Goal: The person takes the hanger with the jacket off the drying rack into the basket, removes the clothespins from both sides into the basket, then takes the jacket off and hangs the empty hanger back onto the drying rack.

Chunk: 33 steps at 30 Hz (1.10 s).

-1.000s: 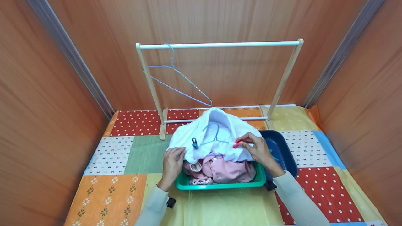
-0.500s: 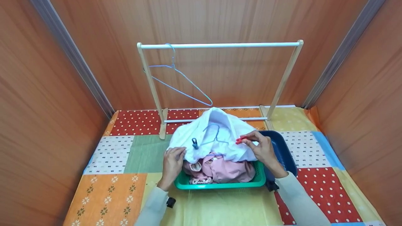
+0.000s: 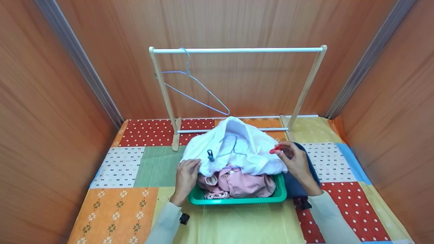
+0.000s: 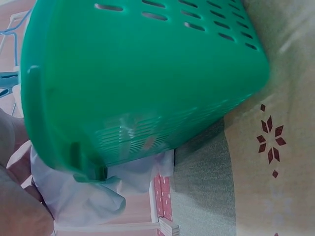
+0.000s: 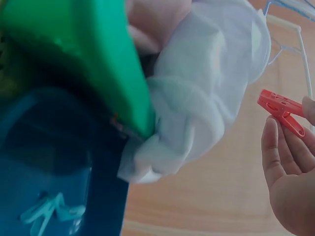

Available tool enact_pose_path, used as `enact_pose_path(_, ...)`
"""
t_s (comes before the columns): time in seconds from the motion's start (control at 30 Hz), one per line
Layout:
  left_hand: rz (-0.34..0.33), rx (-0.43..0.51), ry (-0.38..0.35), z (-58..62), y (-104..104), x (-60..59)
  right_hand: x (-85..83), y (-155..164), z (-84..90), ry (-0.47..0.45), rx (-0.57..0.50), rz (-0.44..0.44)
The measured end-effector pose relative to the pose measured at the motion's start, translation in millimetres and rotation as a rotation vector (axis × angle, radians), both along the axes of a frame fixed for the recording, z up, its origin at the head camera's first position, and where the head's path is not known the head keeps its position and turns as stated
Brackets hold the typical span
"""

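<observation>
A white garment [image 3: 198, 145] lies over the back of a green basket [image 3: 237, 201], and a blue hanger [image 3: 234, 145] pokes out of its opening. Clipped on the left of the garment is a dark blue clothespin [image 3: 210, 156]. My left hand [image 3: 186, 178] holds the garment's left edge beside the basket rim; its fingers partly show in the left wrist view. Between thumb and fingers, my right hand [image 3: 295, 164] pinches a red clothespin [image 5: 283, 109], apart from the cloth in the right wrist view. Pink clothing [image 3: 249, 184] fills the basket's front.
Right of the basket sits a dark blue tray [image 3: 295, 188], partly behind the right arm, with teal clothespins [image 5: 54, 211] inside. A clothes rack [image 3: 237, 51] stands behind, bearing a blue hanger [image 3: 206, 91] at its left. Wooden panels [image 3: 264, 20] enclose the patterned cloth [image 3: 115, 210].
My right hand, pinching the red clothespin, has moved right, away from the garment and over the tray. The left hand stays at the garment's left edge.
</observation>
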<state>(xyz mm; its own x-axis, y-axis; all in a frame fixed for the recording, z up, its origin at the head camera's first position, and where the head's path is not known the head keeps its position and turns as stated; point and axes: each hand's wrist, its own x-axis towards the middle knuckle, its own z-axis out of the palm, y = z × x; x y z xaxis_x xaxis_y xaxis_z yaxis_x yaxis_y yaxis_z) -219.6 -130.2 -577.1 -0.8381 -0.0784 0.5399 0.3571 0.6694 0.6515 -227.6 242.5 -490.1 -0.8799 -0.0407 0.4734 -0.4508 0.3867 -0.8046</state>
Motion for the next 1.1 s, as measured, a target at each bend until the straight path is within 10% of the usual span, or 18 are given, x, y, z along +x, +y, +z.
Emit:
enact_pose_path(0.37, 0.001, 0.009, -0.017, 0.4, -1, -1.6, -1.4, 30, -8.9, -0.114, 0.032, -0.108)
enact_pose_path(0.67, 0.004, 0.006, 0.028, -3.3, 0, -2.0, -26.1, 63, -59.9, -0.122, 0.028, -0.193)
enact_pose_path(1.1, 0.001, 0.023, -0.03, -3.1, 0, -1.7, -35.6, 82, -91.0, -0.261, 0.234, -0.311)
